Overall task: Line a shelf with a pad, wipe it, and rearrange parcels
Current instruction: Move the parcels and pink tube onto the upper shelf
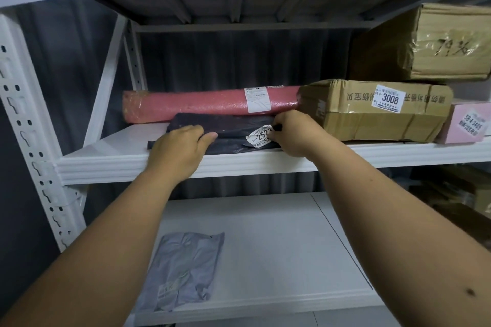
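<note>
Our fingers (pixel 198 132) on the left hand (pixel 176 150) are lying close together and nearly straight, pressing flat on the top of the black parcel (pixel 228 131), with the thumb stretching right along its surface. On the right hand (pixel 293 133) the fingers are curling down onto the parcel's right end, beside its white label (pixel 261 137); we cannot tell whether they are pinching the wrapping or only pressing on it, since the tips are hidden behind the knuckles.

The black parcel is lying flat on the middle shelf (pixel 106 164), at the front, its near edge just reaching the shelf lip. The label is showing the digits 252, with the remainder covered by our right hand.

Directly behind the parcel and touching it, a pink roll (pixel 191 103) is lying lengthwise with a white shipping label wrapped around it. Its right end is meeting a taped cardboard box (pixel 353 114) marked 3008. A second cardboard box (pixel 438 45), bearing handwritten figures, is sitting on top of the first and leaning slightly. A pink box (pixel 467 122) is standing just beside the lower carton at the right edge of view.

On the lower shelf (pixel 265 233) a grey mailer bag (pixel 186 265) is lying flat near the front left, well apart from the other goods. More brown cartons (pixel 457 194) are showing dimly at the right of that level. A white perforated upright (pixel 26 127) is carrying the shelving on the left.
</note>
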